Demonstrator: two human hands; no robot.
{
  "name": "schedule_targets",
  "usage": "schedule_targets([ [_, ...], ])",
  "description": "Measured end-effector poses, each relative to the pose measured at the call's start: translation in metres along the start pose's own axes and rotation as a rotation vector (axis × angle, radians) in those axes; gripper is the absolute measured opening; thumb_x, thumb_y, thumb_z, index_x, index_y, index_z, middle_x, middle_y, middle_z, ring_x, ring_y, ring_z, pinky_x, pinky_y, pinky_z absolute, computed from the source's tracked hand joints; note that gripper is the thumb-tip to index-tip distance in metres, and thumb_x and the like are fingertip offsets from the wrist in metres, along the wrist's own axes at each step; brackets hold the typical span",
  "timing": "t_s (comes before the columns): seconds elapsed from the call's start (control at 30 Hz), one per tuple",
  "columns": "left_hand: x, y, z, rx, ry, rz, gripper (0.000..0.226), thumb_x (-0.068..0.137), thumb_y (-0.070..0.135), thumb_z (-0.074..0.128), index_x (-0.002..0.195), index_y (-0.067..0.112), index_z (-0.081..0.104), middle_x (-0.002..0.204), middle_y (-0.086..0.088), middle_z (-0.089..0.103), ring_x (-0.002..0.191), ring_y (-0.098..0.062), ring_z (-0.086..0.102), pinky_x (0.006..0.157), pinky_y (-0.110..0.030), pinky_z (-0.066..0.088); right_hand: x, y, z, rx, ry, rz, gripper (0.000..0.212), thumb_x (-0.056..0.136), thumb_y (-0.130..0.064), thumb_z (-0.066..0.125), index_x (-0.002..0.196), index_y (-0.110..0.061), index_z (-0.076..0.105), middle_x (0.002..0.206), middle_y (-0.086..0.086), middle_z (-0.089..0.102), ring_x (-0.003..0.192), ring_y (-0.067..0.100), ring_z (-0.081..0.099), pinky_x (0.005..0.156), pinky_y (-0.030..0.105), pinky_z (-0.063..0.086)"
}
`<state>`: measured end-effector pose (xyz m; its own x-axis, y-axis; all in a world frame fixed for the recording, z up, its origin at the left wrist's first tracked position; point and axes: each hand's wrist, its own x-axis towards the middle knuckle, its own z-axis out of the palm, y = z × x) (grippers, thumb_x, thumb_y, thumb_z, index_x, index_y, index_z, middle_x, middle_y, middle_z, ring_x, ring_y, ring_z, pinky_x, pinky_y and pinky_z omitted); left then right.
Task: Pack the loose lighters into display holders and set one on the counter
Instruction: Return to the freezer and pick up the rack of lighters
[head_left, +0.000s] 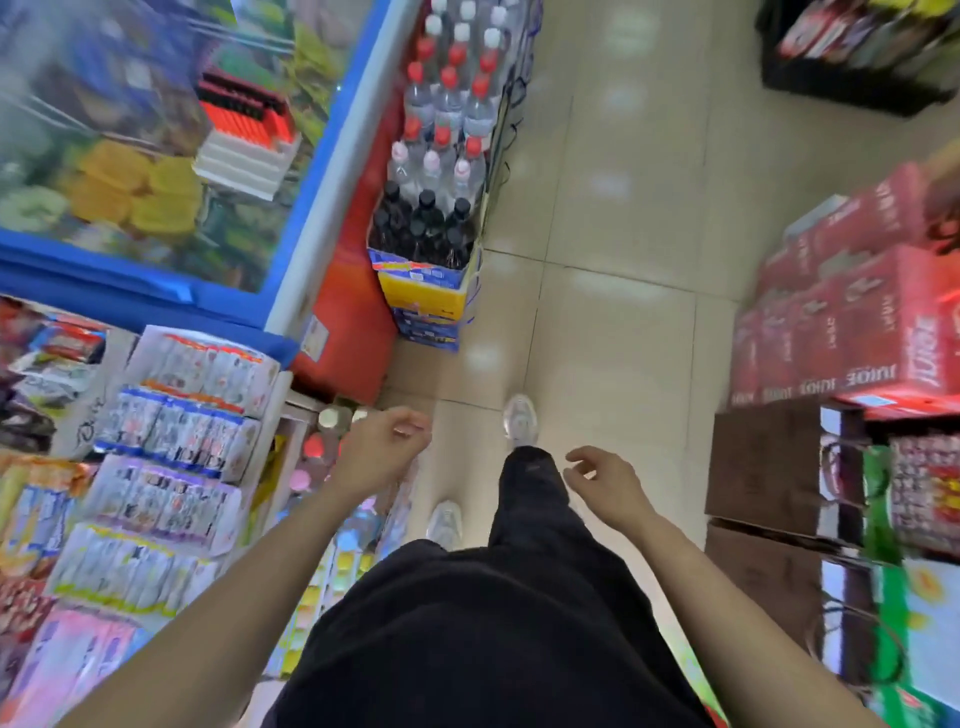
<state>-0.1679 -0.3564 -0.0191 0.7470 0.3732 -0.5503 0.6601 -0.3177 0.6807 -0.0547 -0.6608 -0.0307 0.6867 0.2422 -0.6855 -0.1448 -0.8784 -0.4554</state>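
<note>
I am watching both bare hands hanging empty over the shop aisle. The left hand (387, 447), at about seven o'clock from the middle of the view, is curling its fingers loosely around nothing; the right hand (605, 483), at about five o'clock, is doing the same, thumb and forefinger slightly apart. The hands are well apart from each other, with a leg in black trousers (524, 499) between them and white sneakers (521, 418) stepping on the pale glossy floor tiles (613, 322).

At ten o'clock, a white display holder of red-and-black lighters (247, 140) is sitting on the glass lid of the blue-framed chest freezer (156, 291). At twelve o'clock, packs of red-capped and black-capped plastic bottles (441, 156) are standing on stacked cartons. Racks of small sachet packets (171, 447) are filling eight o'clock, and red juice cartons (852, 322) are piling up at three o'clock.
</note>
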Motion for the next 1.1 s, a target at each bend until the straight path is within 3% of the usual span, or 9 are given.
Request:
schedule_targets([
  [0.1,0.041,0.025,-0.009,0.0,0.009,-0.012,0.034,0.067,0.054,0.06,0.088,0.033,0.076,0.086,0.014,0.076,0.082,-0.001,0.069,0.08,-0.028,0.053,0.049,-0.016,-0.028,-0.044,-0.066,-0.012,0.028,0.092,-0.032,0.063,0.119,-0.025,0.068,0.108,-0.004,0.07,0.103,0.018,0.063,0.081,0.025,0.038],
  [0.17,0.071,0.049,-0.016,0.016,0.033,-0.047,0.01,0.077,0.04,0.069,0.084,0.036,0.074,0.085,0.014,0.076,0.079,0.003,0.068,0.075,-0.022,0.052,0.091,-0.036,-0.053,-0.051,-0.101,-0.038,0.031,0.092,-0.032,0.062,0.123,-0.025,0.067,0.109,-0.004,0.07,0.105,0.018,0.064,0.082,0.025,0.04],
  [0.23,0.093,0.066,-0.026,0.001,0.035,-0.07,0.014,0.085,0.024,0.073,0.082,0.037,0.071,0.084,0.018,0.075,0.077,0.005,0.067,0.07,-0.015,0.05,0.124,-0.067,-0.077,-0.064,-0.122,-0.089,0.032,0.093,-0.031,0.062,0.124,-0.024,0.066,0.111,-0.004,0.07,0.105,0.019,0.064,0.085,0.026,0.042],
  [0.33,0.116,0.083,-0.041,-0.03,0.083,-0.126,0.008,0.076,0.038,0.068,0.083,0.038,0.071,0.086,0.025,0.073,0.078,0.002,0.068,0.074,-0.021,0.052,0.165,-0.121,-0.106,-0.089,-0.161,-0.186,0.031,0.094,-0.028,0.062,0.124,-0.021,0.067,0.107,-0.004,0.07,0.104,0.018,0.063,0.09,0.028,0.045],
  [0.53,0.145,0.089,-0.074,-0.158,0.179,-0.25,0.015,0.072,0.042,0.066,0.085,0.039,0.069,0.084,0.011,0.074,0.082,-0.005,0.067,0.08,-0.025,0.052,0.222,-0.228,-0.13,-0.09,-0.237,-0.411,0.025,0.093,-0.025,0.063,0.116,-0.019,0.07,0.098,-0.004,0.07,0.086,0.016,0.062,0.086,0.03,0.049],
  [0.67,0.178,0.082,-0.114,-0.252,0.347,-0.275,0.036,0.072,0.043,0.068,0.106,0.031,0.071,0.099,0.011,0.073,0.09,-0.003,0.067,0.091,-0.034,0.055,0.259,-0.307,-0.125,-0.099,-0.281,-0.493,0.034,0.091,-0.031,0.068,0.125,-0.025,0.066,0.106,-0.008,0.065,0.077,0.008,0.059,0.086,0.028,0.051],
  [0.8,0.22,0.079,-0.166,-0.336,0.574,-0.291,0.058,0.083,0.029,0.074,0.136,0.033,0.051,0.114,0.011,0.065,0.091,-0.013,0.066,0.082,-0.04,0.054,0.284,-0.379,-0.106,-0.09,-0.299,-0.581,0.056,0.084,-0.033,0.078,0.136,-0.026,0.057,0.115,-0.009,0.058,0.083,0.012,0.063,0.084,0.03,0.055],
  [0.93,0.261,0.069,-0.225,-0.291,0.795,-0.298,0.085,0.083,0.026,0.082,0.153,0.022,0.033,0.14,-0.006,0.042,0.107,-0.021,0.059,0.087,-0.038,0.053,0.309,-0.438,-0.079,-0.095,-0.331,-0.616,0.071,0.081,-0.039,0.081,0.143,-0.031,0.049,0.125,-0.01,0.055,0.091,0.007,0.06,0.08,0.022,0.05],
  [1.1,0.299,0.056,-0.289,-0.185,0.793,-0.327,0.099,0.081,0.039,0.083,0.158,0.021,0.024,0.154,-0.014,0.03,0.142,-0.035,0.031,0.113,-0.054,0.036,0.33,-0.507,-0.047,-0.105,-0.415,-0.598,0.067,0.086,-0.04,0.077,0.144,-0.034,0.045,0.133,-0.014,0.051,0.104,0.005,0.057,0.089,0.018,0.046],
])
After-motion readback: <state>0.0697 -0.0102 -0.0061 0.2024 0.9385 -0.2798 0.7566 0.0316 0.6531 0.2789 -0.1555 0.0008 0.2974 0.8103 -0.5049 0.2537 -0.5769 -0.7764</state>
